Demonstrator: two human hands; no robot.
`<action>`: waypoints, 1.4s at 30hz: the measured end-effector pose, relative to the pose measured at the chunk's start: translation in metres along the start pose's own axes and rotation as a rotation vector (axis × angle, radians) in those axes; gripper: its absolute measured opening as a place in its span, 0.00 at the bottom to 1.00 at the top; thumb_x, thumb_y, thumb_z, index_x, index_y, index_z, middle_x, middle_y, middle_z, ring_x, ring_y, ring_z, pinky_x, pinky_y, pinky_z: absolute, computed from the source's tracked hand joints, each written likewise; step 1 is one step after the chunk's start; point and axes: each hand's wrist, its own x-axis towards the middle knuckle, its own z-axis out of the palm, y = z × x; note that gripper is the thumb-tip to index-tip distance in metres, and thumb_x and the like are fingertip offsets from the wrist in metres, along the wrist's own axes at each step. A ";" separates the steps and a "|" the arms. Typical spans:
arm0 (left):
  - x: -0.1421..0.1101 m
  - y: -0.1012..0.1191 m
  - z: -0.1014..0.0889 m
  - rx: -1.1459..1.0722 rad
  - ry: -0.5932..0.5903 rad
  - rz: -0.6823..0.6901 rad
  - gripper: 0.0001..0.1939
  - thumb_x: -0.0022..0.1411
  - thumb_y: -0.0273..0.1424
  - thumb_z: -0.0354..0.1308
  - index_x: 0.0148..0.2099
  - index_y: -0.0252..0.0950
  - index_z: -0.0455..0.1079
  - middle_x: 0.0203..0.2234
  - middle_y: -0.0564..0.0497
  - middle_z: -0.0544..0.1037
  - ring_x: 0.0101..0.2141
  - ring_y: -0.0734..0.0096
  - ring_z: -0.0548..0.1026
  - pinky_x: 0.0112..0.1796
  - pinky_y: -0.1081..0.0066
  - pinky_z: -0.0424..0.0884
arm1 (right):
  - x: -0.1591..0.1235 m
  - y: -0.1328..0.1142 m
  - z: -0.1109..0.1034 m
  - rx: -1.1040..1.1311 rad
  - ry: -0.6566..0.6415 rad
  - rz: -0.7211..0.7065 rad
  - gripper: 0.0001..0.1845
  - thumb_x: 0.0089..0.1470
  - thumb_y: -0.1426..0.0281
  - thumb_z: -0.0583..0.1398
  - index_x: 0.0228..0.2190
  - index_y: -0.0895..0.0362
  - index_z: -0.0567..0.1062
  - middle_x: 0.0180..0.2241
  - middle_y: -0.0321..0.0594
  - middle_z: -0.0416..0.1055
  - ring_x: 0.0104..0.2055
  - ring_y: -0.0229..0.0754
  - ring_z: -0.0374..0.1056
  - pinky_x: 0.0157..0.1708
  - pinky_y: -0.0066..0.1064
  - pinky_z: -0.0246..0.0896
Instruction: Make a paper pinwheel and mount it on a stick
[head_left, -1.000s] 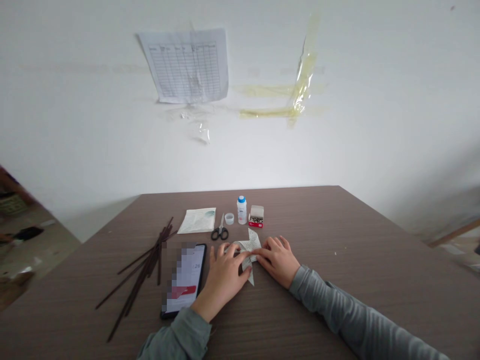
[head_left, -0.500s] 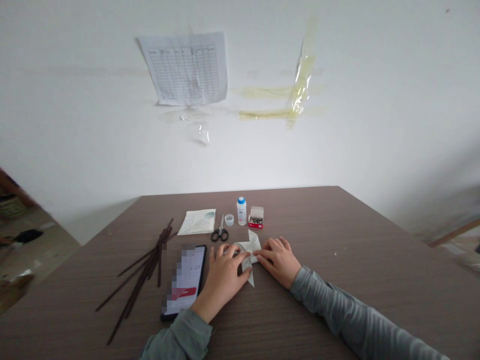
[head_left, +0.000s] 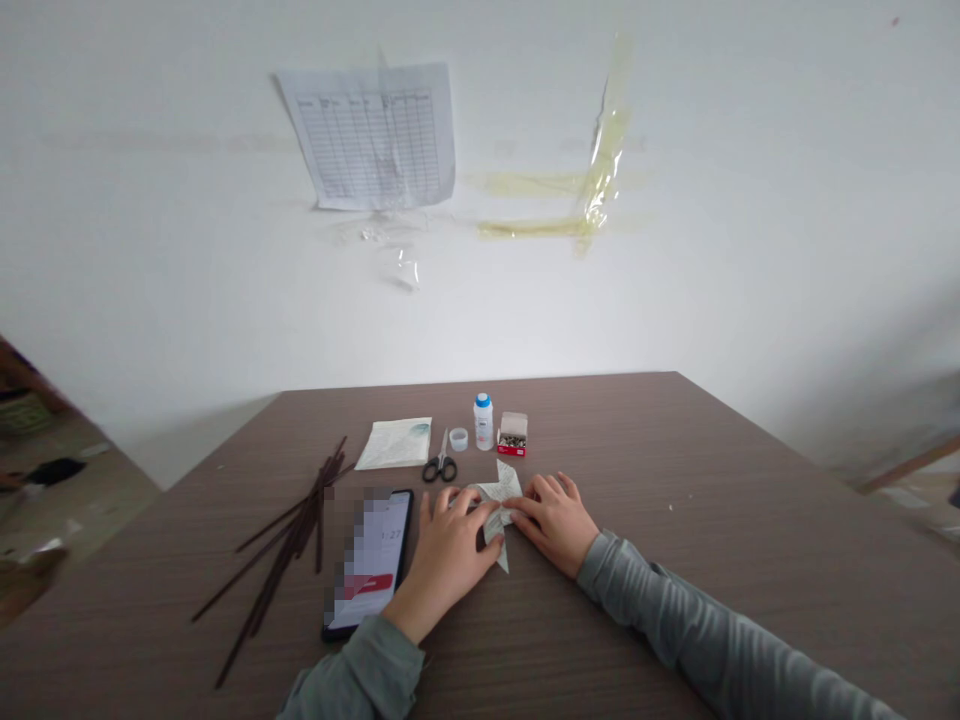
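A pinwheel folded from pale printed paper [head_left: 509, 484] lies on the table between my hands, its pointed blades sticking out at the top and bottom. My left hand [head_left: 452, 548] holds it down from the left, with fingers spread over one blade and the thumb on the lower part. From the right, my right hand [head_left: 559, 522] pinches the paper close to the centre with thumb and forefinger, while its other fingers curl. The left fingers hide the pinwheel's left side. Just beyond it stands an open red box of small metal pins [head_left: 512, 443].
Left of my left hand lies a phone [head_left: 379, 560], with dark thin sticks [head_left: 300, 520] piled farther left. Behind are folded paper [head_left: 394, 444], black-handled scissors [head_left: 439, 466], a small clear cap [head_left: 458, 439] and a white bottle with blue lid [head_left: 484, 425]. A wall borders the table [head_left: 675, 580].
My right thumb and forefinger shift very slightly at the pinwheel's centre. The left hand and the pinwheel stay in place, and the view tips a little.
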 end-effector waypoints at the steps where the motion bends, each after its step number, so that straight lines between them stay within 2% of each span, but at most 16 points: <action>1: 0.000 0.000 -0.001 0.003 -0.006 0.004 0.25 0.80 0.33 0.77 0.74 0.51 0.93 0.72 0.41 0.91 0.76 0.26 0.81 0.82 0.19 0.71 | 0.000 -0.001 0.000 0.000 -0.011 0.007 0.19 0.86 0.63 0.67 0.65 0.36 0.96 0.55 0.48 0.91 0.62 0.62 0.87 0.82 0.73 0.71; 5: 0.001 -0.001 -0.002 0.012 -0.013 0.013 0.24 0.80 0.33 0.76 0.73 0.53 0.93 0.72 0.42 0.91 0.76 0.29 0.81 0.82 0.21 0.72 | 0.001 -0.004 -0.003 0.003 -0.038 0.032 0.19 0.86 0.63 0.67 0.65 0.36 0.95 0.57 0.48 0.90 0.64 0.63 0.86 0.84 0.76 0.68; 9: 0.002 -0.001 0.000 -0.004 0.002 0.006 0.25 0.78 0.33 0.78 0.73 0.54 0.93 0.71 0.42 0.91 0.75 0.29 0.81 0.82 0.19 0.71 | 0.001 -0.004 -0.002 0.030 -0.020 0.025 0.19 0.85 0.65 0.68 0.64 0.36 0.96 0.54 0.47 0.89 0.62 0.62 0.87 0.84 0.76 0.67; 15: 0.003 0.000 0.000 0.002 0.000 -0.001 0.25 0.78 0.34 0.77 0.73 0.52 0.92 0.71 0.41 0.90 0.75 0.26 0.80 0.82 0.18 0.68 | 0.001 -0.001 0.003 0.045 0.032 0.011 0.17 0.84 0.63 0.68 0.62 0.36 0.97 0.51 0.47 0.88 0.59 0.63 0.86 0.82 0.75 0.70; 19: 0.003 -0.003 0.003 -0.002 0.010 0.016 0.24 0.77 0.36 0.77 0.72 0.55 0.92 0.69 0.42 0.90 0.75 0.29 0.79 0.82 0.22 0.69 | 0.001 -0.002 0.002 0.030 0.021 0.003 0.16 0.85 0.62 0.68 0.61 0.37 0.97 0.53 0.48 0.89 0.60 0.63 0.85 0.81 0.76 0.72; 25: 0.003 -0.003 0.008 -0.016 0.053 0.007 0.26 0.75 0.35 0.78 0.72 0.51 0.92 0.68 0.40 0.90 0.70 0.30 0.81 0.81 0.21 0.70 | 0.000 -0.004 -0.001 0.022 0.009 0.008 0.18 0.86 0.63 0.67 0.65 0.37 0.96 0.54 0.47 0.89 0.61 0.61 0.85 0.83 0.75 0.70; 30: 0.005 -0.002 0.003 -0.001 -0.003 0.003 0.27 0.77 0.36 0.77 0.74 0.53 0.92 0.70 0.41 0.90 0.73 0.28 0.81 0.82 0.19 0.69 | 0.003 -0.006 -0.001 0.028 -0.018 0.041 0.17 0.85 0.62 0.69 0.63 0.35 0.97 0.53 0.48 0.88 0.61 0.63 0.85 0.83 0.76 0.69; 33: 0.006 -0.001 0.000 0.014 -0.020 0.000 0.27 0.77 0.36 0.76 0.75 0.53 0.91 0.71 0.41 0.90 0.75 0.27 0.80 0.82 0.19 0.68 | 0.003 -0.006 -0.002 0.021 -0.035 0.045 0.18 0.87 0.62 0.67 0.64 0.36 0.96 0.55 0.48 0.88 0.63 0.61 0.84 0.84 0.75 0.67; 39: 0.004 -0.001 0.003 0.028 -0.004 -0.003 0.27 0.78 0.35 0.75 0.75 0.53 0.91 0.71 0.41 0.90 0.72 0.28 0.81 0.81 0.20 0.70 | 0.000 0.001 0.002 0.019 0.016 0.005 0.18 0.87 0.61 0.67 0.65 0.36 0.96 0.54 0.48 0.89 0.61 0.60 0.86 0.81 0.73 0.73; 42: 0.003 -0.002 0.005 0.016 0.019 -0.007 0.27 0.78 0.34 0.76 0.75 0.52 0.91 0.71 0.40 0.90 0.71 0.29 0.82 0.80 0.20 0.72 | -0.001 0.006 0.003 0.072 0.011 0.000 0.19 0.87 0.62 0.65 0.63 0.36 0.97 0.53 0.47 0.90 0.59 0.60 0.88 0.83 0.74 0.72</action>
